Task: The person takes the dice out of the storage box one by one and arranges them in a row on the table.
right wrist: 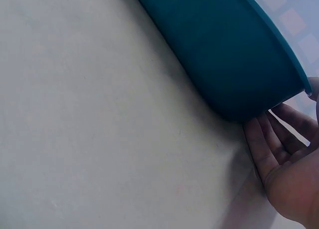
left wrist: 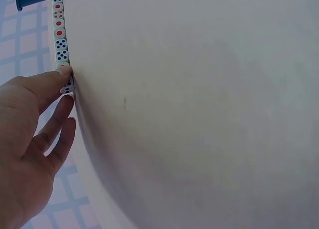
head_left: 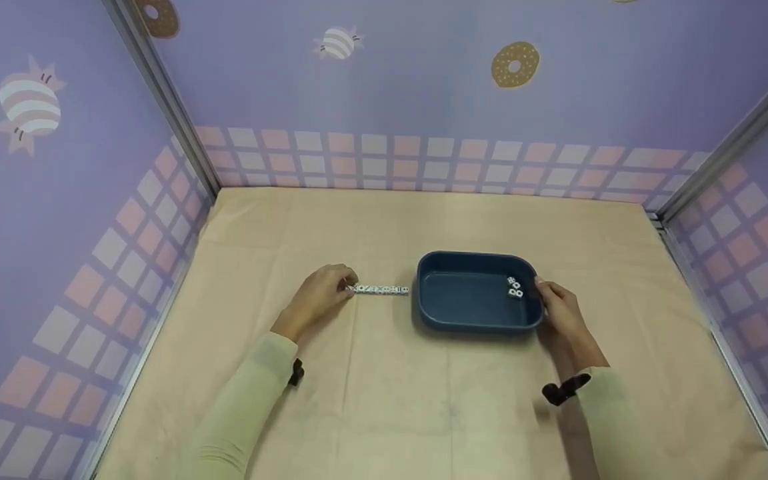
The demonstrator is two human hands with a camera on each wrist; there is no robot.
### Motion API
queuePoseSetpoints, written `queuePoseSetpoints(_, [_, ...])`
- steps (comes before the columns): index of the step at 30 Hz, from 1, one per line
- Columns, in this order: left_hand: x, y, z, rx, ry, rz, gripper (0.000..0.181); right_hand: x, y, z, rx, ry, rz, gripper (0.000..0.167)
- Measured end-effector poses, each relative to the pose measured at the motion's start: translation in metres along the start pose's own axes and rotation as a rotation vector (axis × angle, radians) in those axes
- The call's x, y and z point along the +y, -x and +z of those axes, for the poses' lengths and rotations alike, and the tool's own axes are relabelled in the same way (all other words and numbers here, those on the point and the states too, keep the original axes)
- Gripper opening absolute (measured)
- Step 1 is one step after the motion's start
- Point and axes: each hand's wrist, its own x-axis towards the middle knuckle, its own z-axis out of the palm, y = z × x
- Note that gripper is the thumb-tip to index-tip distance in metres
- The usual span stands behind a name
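A straight row of white dice [head_left: 382, 290] with red and blue pips lies on the cloth, its right end close to a dark blue plastic tub [head_left: 477, 329]. My left hand [head_left: 321, 293] pinches the row at its left end, where the thumb [left wrist: 61, 74] covers part of the last dice. Several loose dice [head_left: 515, 292] sit inside the tub near its right wall. On that same side my right hand [head_left: 563, 308] grips the tub, thumb at the rim and fingers [right wrist: 261, 139] low against the end wall. Part of the right thumb is cut off in the right wrist view.
A beige cloth [head_left: 397, 393] covers the table. Purple panels [head_left: 411, 80] with pink and white checks stand at the back and both sides, joined by metal posts [head_left: 171, 100]. Dark wrist straps [head_left: 565, 389] show on the sleeves.
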Motion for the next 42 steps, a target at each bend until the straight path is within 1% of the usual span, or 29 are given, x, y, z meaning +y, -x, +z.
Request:
queuePoseSetpoints(5, [-0.001,-0.001,0.001,-0.008,0.001,-0.010,0.017,0.000,0.001,-0.001,-0.020,0.007,-0.008,0.076])
queuePoseSetpoints(12, [0.002,-0.001,0.000,-0.010,0.019,-0.025,0.020,-0.001,0.000,0.000,-0.012,0.004,0.007,0.074])
queuePoseSetpoints(15, [0.007,-0.003,-0.001,-0.015,0.034,-0.026,0.024,-0.001,-0.001,0.000,-0.012,0.010,0.012,0.075])
queuePoseSetpoints(18, [0.015,-0.004,-0.003,-0.012,0.043,-0.020,0.031,-0.001,-0.001,0.000,-0.018,0.009,0.020,0.077])
queuePoseSetpoints(20, [0.025,-0.007,-0.004,0.004,0.058,-0.003,0.037,0.000,-0.001,0.000,-0.020,0.012,0.021,0.078])
queuePoseSetpoints(23, [0.044,-0.015,-0.007,0.044,0.083,0.041,0.041,0.000,-0.002,0.000,-0.014,0.019,0.025,0.077])
queuePoseSetpoints(27, [0.075,-0.031,-0.005,0.124,0.125,0.118,0.042,-0.001,-0.002,-0.001,-0.014,0.039,0.024,0.076])
queuePoseSetpoints(30, [0.100,-0.043,0.001,0.182,0.149,0.159,0.045,-0.001,-0.002,-0.002,-0.018,0.025,0.025,0.076])
queuePoseSetpoints(33, [0.126,-0.054,0.012,0.226,0.172,0.165,0.049,-0.001,-0.001,-0.002,-0.021,-0.009,0.017,0.074])
queuePoseSetpoints(37, [0.156,-0.065,0.035,0.245,0.185,0.142,0.054,-0.001,-0.001,-0.002,-0.025,-0.038,0.015,0.067])
queuePoseSetpoints(39, [0.169,-0.070,0.047,0.232,0.184,0.138,0.056,-0.002,-0.001,-0.002,-0.023,-0.041,0.026,0.065])
queuePoseSetpoints(42, [0.185,-0.078,0.064,0.186,0.182,0.145,0.057,-0.004,0.000,-0.002,-0.027,-0.046,0.046,0.063])
